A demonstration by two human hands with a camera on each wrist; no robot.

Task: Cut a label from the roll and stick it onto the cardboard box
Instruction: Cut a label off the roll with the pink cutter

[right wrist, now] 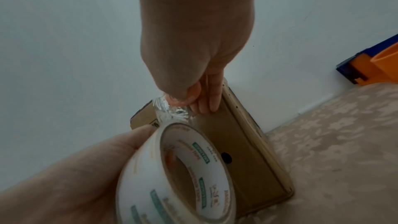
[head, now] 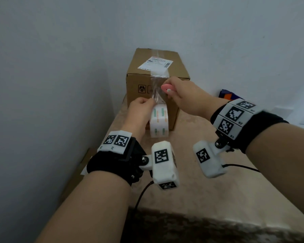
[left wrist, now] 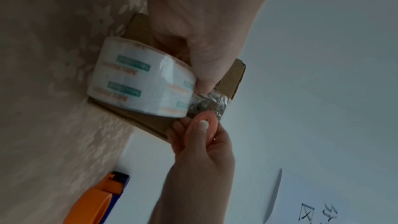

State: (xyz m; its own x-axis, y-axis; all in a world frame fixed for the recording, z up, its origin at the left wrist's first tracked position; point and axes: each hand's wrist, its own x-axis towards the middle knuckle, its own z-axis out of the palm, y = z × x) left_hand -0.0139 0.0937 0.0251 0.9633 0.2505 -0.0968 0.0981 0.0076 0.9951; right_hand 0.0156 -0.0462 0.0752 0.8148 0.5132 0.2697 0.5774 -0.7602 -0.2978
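Note:
A brown cardboard box (head: 175,71) stands against the wall with a printed white label (head: 155,63) on its top. Clear tape (head: 155,92) runs crinkled from the box's top front edge down to a white roll (head: 159,121) with green and orange print. My left hand (head: 150,102) grips this roll (left wrist: 140,81) in front of the box. My right hand (head: 168,90) pinches a small pink cutter (head: 165,87) against the stretched tape (left wrist: 206,103). In the right wrist view the roll (right wrist: 172,176) fills the foreground, and the cutter is hidden behind my right hand (right wrist: 193,101).
A beige flowered cloth (head: 191,172) covers the table. An orange and blue tape dispenser (head: 230,96) lies at the back right by the wall. Flat cardboard (head: 81,165) leans below the table's left edge. A black cable (head: 142,193) hangs near my left wrist.

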